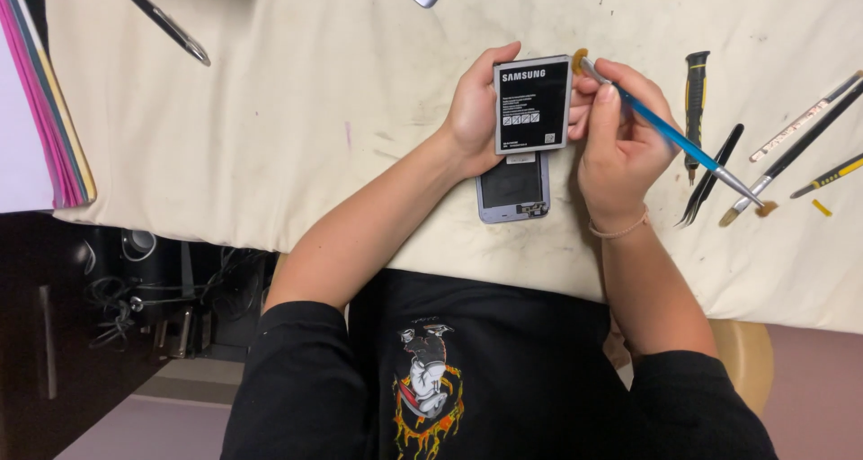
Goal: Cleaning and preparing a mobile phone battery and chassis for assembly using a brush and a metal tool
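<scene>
Cloth-covered tabletop [270,136]: your left hand [472,109] grips the phone battery [532,105] by its edge, above the phone [513,190]; right hand [620,132] pinches the blue brush [670,134] at the battery's corner. Battery looks rigid, light, slick; hold its edges.

the battery [532,105] is showing a glossy black plastic face; the table cloth [315,109] is looking matt, stained and slightly rough.
</scene>
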